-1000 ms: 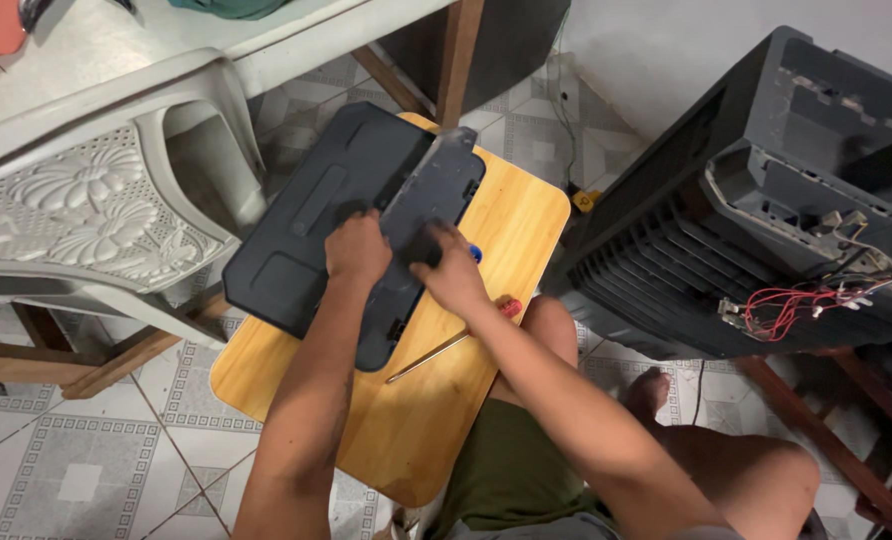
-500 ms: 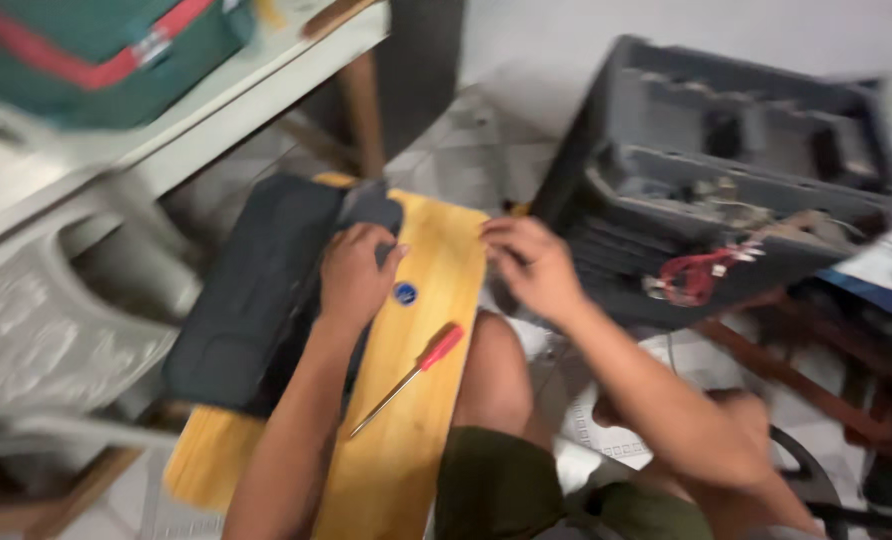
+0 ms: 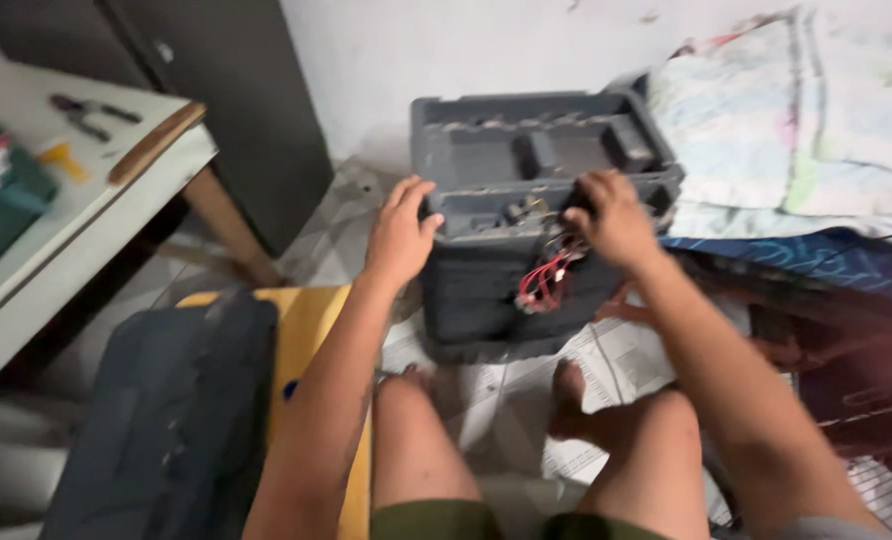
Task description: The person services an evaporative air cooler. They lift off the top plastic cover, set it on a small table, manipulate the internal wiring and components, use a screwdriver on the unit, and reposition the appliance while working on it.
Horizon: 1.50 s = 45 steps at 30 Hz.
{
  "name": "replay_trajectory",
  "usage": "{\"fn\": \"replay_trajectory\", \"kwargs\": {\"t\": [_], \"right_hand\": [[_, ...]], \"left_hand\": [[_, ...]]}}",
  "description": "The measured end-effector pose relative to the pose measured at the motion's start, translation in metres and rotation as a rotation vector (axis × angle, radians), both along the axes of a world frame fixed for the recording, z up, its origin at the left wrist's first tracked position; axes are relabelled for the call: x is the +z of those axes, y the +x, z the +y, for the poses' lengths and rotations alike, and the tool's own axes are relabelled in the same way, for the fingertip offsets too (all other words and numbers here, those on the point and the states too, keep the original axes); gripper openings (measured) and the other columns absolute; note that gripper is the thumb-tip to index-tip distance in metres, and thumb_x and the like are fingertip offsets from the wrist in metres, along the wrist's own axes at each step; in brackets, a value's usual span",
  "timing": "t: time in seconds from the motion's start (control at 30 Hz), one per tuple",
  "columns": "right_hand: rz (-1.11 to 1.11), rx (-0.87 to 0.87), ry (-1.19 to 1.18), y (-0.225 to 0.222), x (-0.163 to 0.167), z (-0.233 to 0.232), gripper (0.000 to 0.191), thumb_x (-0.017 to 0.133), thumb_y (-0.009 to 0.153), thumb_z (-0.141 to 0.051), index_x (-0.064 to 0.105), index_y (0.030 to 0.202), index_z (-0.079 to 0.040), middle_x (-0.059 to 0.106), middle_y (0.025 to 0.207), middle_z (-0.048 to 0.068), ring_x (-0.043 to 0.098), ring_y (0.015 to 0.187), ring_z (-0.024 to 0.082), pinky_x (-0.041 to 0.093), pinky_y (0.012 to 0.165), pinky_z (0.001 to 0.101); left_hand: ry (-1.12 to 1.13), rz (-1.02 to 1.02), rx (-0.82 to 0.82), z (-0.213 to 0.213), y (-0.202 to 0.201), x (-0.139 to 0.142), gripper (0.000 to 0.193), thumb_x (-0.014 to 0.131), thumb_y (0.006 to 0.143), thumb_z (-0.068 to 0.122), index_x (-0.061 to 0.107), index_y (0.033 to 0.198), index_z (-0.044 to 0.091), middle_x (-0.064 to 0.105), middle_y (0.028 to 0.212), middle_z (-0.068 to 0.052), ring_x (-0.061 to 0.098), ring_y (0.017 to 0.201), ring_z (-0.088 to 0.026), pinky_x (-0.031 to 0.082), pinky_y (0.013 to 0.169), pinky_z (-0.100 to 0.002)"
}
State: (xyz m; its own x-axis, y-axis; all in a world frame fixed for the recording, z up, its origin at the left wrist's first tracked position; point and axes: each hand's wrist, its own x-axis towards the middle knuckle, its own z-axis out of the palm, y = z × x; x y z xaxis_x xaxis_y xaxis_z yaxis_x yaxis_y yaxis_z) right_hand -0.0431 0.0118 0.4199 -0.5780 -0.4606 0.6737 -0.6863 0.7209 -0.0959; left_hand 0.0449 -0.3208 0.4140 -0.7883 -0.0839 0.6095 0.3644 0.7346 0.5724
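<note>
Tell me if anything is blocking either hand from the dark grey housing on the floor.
Nothing visible does. The left hand already rests on the dark grey housing at its left edge, and the right hand is on its top, beside the red wires.

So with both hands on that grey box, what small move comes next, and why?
Probably close both hands to grip it: the left hand lies open on the grey box top edge, the right hand rests by the loose red wires.

dark panel [image 3: 166, 420] blurred, perhaps cut off
</note>
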Motion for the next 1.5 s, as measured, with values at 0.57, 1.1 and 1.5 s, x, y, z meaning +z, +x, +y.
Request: {"fn": "replay_trajectory", "kwargs": {"t": [0.57,1.1,1.5], "right_hand": [[-0.124,0.008,-0.07,-0.018,-0.02,0.065,0.061,0.05,0.081,0.008,0.058,0.14,-0.007,0.056,0.146,0.018,0.045,0.143,0.043,0.036,0.117,0.0578],[-0.298,-0.174,-0.703,0.062,-0.059,0.141,0.033,0.057,0.095,0.0,0.069,0.125,-0.007,0.07,0.122,0.01,0.066,0.11,0.022,0.052,0.099,0.0331],[-0.277,0.106,-0.382,0.191,-0.013,0.034,0.063,0.077,0.09,-0.029,0.054,0.144,-0.007,0.056,0.141,0.016,0.049,0.131,0.036,0.038,0.112,0.0438]], "left_hand": [[-0.146,-0.205,0.213,0.092,-0.009,-0.016,0.075,0.085,0.078,0.047,0.055,0.134,0.009,0.029,0.164,-0.018,0.052,0.128,-0.048,0.048,0.101,-0.054],[-0.345,-0.275,-0.18,0.051,0.098,0.029,0.091,0.087,0.053,0.053,0.066,0.136,0.022,0.057,0.142,-0.005,0.046,0.137,-0.033,0.041,0.117,-0.047],[-0.699,0.041,-0.136,0.049,0.073,0.01,0.097,0.07,0.074,0.075,0.06,0.131,-0.002,0.053,0.141,-0.022,0.036,0.144,-0.041,0.022,0.119,-0.058]]}}
